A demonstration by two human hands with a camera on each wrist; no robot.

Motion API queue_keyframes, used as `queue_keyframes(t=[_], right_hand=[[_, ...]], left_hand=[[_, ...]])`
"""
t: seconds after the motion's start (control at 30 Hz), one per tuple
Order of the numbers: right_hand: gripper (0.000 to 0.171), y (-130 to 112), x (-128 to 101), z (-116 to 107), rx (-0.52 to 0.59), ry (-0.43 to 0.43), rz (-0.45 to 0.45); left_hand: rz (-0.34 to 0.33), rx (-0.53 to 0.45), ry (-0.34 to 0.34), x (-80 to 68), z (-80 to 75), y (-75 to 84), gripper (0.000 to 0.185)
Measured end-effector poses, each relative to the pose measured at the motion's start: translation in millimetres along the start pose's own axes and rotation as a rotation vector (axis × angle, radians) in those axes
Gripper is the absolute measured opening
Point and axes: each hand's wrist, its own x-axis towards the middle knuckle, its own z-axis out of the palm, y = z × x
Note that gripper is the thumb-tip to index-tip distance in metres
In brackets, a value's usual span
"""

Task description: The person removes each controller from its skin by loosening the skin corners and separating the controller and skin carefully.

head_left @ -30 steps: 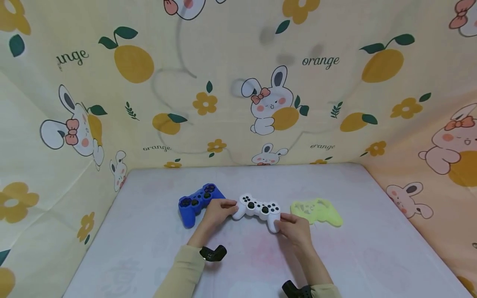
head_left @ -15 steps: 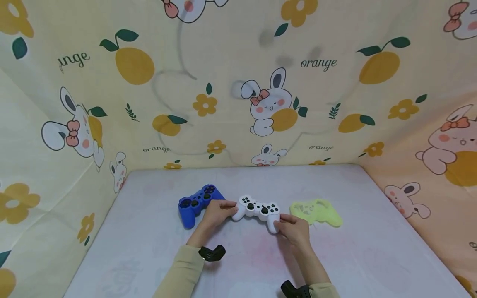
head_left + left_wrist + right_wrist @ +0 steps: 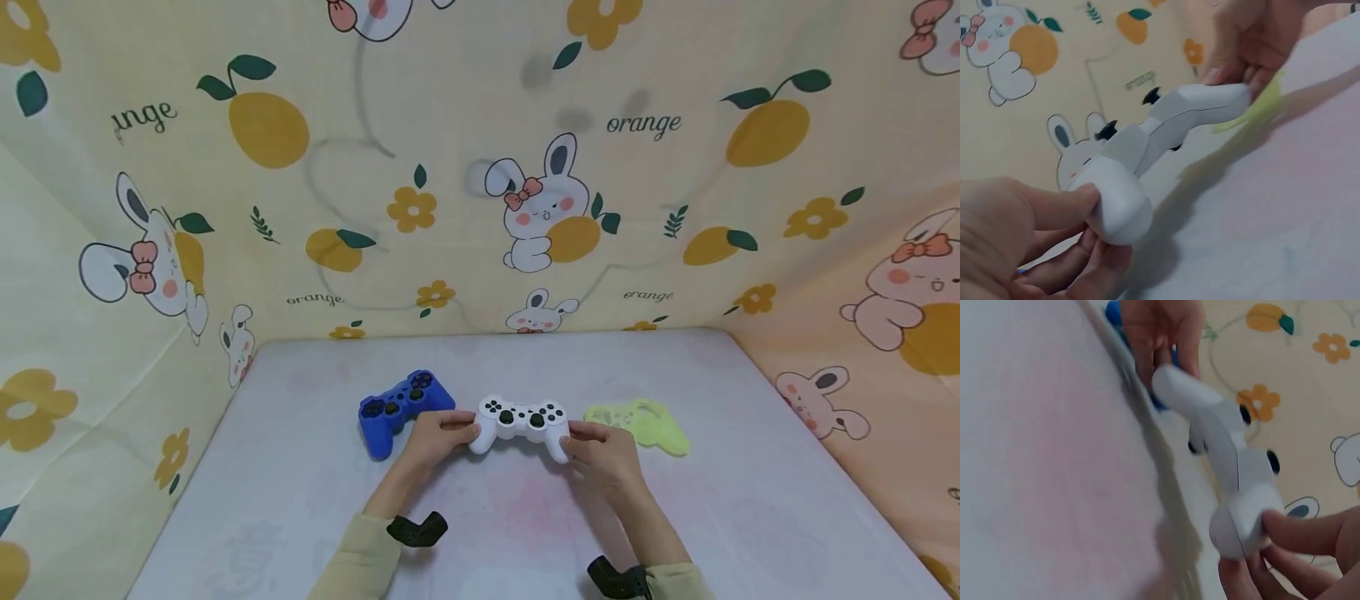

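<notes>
White game controller [image 3: 522,423] sits at the middle of the pale tabletop [image 3: 300,500], and I have it by both handles. In the wrist views it reads as lifted clear, a shadow showing under it on the surface. My left hand [image 3: 435,435] grips the left handle: thumb on top, fingers curled beneath it [image 3: 1072,275]. My right hand [image 3: 603,454] grips the right handle the same way, thumb pressed on the rounded end and fingers wrapped under [image 3: 1285,562]. Black sticks and buttons face up and away from me.

Just left of it, behind my left hand, lies a blue game controller [image 3: 397,407], angled, resting on the table; I cannot tell whether my knuckles touch it. Just right of my right hand lies a flat lime-green silicone controller skin [image 3: 641,423], limp on the surface.

Cream sleeves and black wrist mounts [image 3: 416,529] show at the near edge. Fabric backdrop [image 3: 480,167] printed with rabbits, oranges and flowers walls the table on three sides.
</notes>
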Motion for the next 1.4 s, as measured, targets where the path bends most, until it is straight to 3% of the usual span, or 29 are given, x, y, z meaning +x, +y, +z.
queue_keyframes(t=[0.2, 0.37, 0.53, 0.67, 0.87, 1.03, 1.4], right_hand=[[0.036, -5.7, 18.5, -18.5, 0.042, -0.172, -0.04], [0.034, -7.1, 31.8, -25.7, 0.041, -0.268, -0.021], [0.032, -5.7, 39.5, -26.1, -0.036, -0.241, 0.012], [0.03, -3.3, 43.5, -23.8, -0.132, -0.216, -0.007], [0.028, -1.1, 43.9, -21.2, -0.146, -0.195, 0.0], [0.027, 0.0, 41.8, -21.8, -0.145, -0.185, -0.008], [0.027, 2.4, 43.5, -21.9, -0.165, -0.189, -0.017]], left_hand=[[-0.022, -0.106, -0.068, -9.6, -2.4, -5.4, 0.037], [-0.031, -0.117, -0.086, -8.6, -2.2, -8.5, 0.035], [-0.025, -0.039, -0.072, -5.3, 2.7, -5.2, 0.034], [-0.004, 0.097, -0.031, -3.4, 7.8, -1.6, 0.033], [0.034, 0.288, 0.038, -3.0, 13.7, 0.4, 0.035], [0.012, 0.289, 0.064, -1.2, 13.4, -6.1, 0.037], [-0.021, 0.231, 0.037, 1.8, 8.8, -11.5, 0.042]])
